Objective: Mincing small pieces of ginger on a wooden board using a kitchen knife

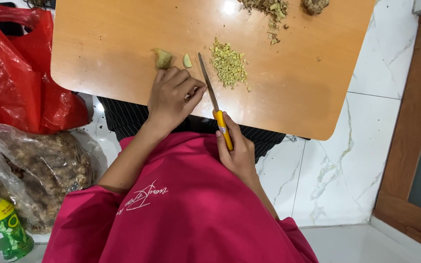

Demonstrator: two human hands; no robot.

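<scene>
Two hands worked mid-frame: the left hand (pixel 172 95) curled, fingertips pinning ginger (pixel 162 58); the right hand (pixel 237 151) gripped a knife (pixel 214 100).

Left hand (pixel 174 95) curled, knuckles down; right hand (pixel 237 148) closed in a grip, both forearms extended.

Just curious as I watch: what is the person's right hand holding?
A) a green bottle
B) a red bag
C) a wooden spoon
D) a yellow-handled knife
D: the right hand grips the yellow-handled knife, its blade lying on the wooden board.
</scene>
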